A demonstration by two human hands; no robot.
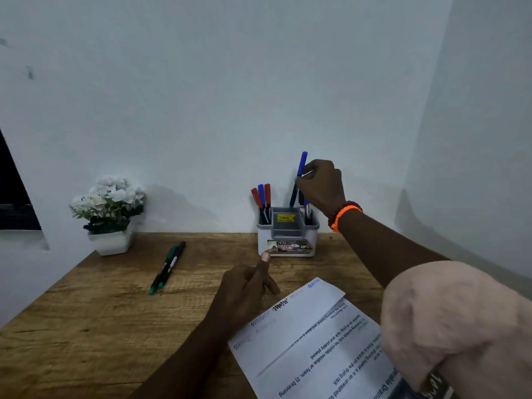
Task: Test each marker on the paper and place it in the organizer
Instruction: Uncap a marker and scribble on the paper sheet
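My right hand [321, 184] grips a blue marker [300, 168] upright, its lower end down at the right compartment of the white and grey organizer [288, 239] by the wall. Two red markers and a blue one [261, 197] stand in the organizer's left compartment, and other pens stand in the right one. My left hand [244, 292] rests on the desk at the top left corner of the white paper [305, 335], fingers loosely curled with the index finger extended toward the organizer. The paper bears several zigzag test marks. Two dark markers with green ends [167, 267] lie on the desk to the left.
A white pot of white flowers [110, 214] stands at the desk's back left corner. The wooden desk [100, 326] meets white walls at the back and right. A dark opening shows at the far left edge.
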